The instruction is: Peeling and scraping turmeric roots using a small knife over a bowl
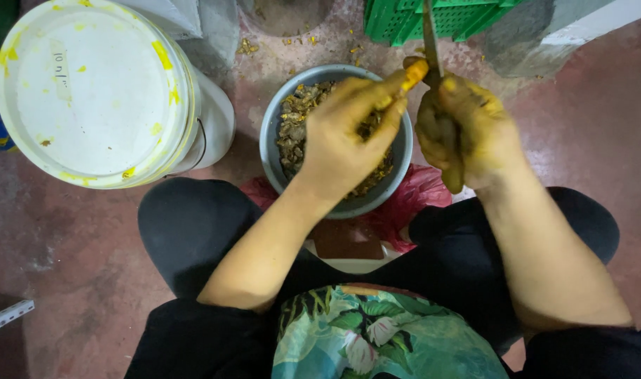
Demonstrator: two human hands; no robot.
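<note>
Yellow-stained left hand [345, 133] pinches an orange root piece [413, 74] by its end, directly above the grey bowl [270, 133] so peelings fall in. Right hand [468, 130] is closed around a knife [431, 35], blade against the root.

Knife [430, 31] blade cut off by top edge, handle hidden inside right hand [468, 130]. Left hand [345, 130] covers mid part of grey bowl [271, 140], contents too small to ID. Green crate [440, 17] top center & white bucket [89, 91] upper left both cropped.
</note>
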